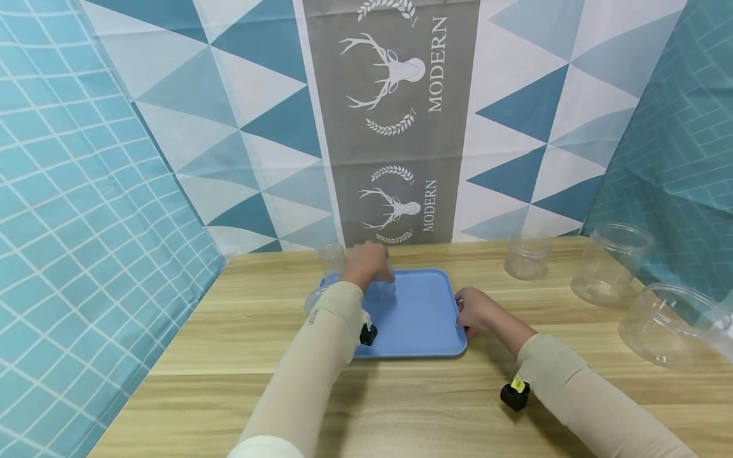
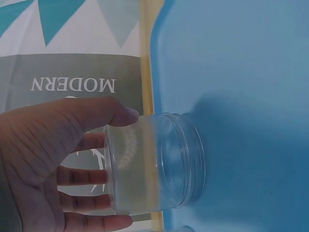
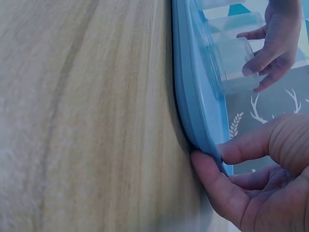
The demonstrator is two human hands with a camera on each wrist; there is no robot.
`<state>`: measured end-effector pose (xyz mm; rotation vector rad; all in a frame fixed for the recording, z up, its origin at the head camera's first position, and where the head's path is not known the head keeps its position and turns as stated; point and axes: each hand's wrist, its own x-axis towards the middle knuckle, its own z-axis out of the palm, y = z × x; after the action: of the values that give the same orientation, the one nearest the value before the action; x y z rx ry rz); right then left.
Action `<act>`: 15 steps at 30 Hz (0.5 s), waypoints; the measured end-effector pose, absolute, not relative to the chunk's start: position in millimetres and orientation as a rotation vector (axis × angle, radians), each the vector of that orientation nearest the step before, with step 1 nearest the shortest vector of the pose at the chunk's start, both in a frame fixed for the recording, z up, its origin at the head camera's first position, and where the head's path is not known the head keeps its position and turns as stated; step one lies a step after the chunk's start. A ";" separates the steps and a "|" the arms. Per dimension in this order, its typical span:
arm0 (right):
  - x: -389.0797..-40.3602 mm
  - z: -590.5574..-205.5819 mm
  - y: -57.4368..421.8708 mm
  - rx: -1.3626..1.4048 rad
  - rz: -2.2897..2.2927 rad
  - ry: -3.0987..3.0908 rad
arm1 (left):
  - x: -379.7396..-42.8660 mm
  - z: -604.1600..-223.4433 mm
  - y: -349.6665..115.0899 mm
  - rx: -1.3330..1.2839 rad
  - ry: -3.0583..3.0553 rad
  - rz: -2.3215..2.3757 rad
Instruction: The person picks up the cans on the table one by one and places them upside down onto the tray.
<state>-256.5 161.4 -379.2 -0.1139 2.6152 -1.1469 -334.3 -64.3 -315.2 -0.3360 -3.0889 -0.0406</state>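
My left hand [image 1: 368, 264] grips a clear plastic jar [image 2: 145, 174] from above, thumb on one side and fingers on the other. The jar's ridged end faces down at the surface of a blue tray [image 1: 424, 312]. At the tray's right edge, my right hand [image 3: 263, 179] pinches the rim between thumb and fingers. Beside the left hand, another clear jar [image 1: 331, 257] shows at the tray's back left corner. A further clear container [image 1: 314, 298] is partly hidden behind the left forearm.
To the right on the wooden table [image 1: 435, 407] stand a small clear jar [image 1: 528, 257], a taller one [image 1: 608, 267] and a wide one [image 1: 658, 331]. A patterned cloth [image 1: 395, 127] hangs behind the table's back edge, with blue checked cloth [image 1: 86, 191] on the left.
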 end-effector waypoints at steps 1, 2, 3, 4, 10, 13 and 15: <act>-256.3 -379.2 161.3 -0.117 -1.148 2.614 | -334.6 -315.9 -64.3 -0.327 -3.092 -0.045; -256.2 -379.2 161.3 -0.115 -1.151 2.612 | -334.9 -316.9 -64.1 -0.318 -3.094 -0.048; -256.2 -379.4 161.1 -0.116 -1.151 2.611 | -335.0 -317.4 -64.1 -0.312 -3.096 -0.047; -256.1 -379.5 161.0 -0.115 -1.151 2.610 | -334.9 -317.6 -64.0 -0.305 -3.098 -0.047; -255.9 -378.9 160.8 -0.105 -1.144 2.612 | -333.5 -315.8 -61.7 -0.301 -3.118 -0.026; -255.8 -378.5 160.9 -0.109 -1.137 2.618 | -333.0 -314.9 -60.2 -0.297 -3.132 -0.008; -255.8 -378.7 161.2 -0.114 -1.134 2.621 | -333.4 -315.1 -59.1 -0.285 -3.140 -0.003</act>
<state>-255.8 161.2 -378.7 -0.1140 2.6213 -1.1339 -333.4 -59.1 -315.1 -0.2855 -3.1398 -0.0034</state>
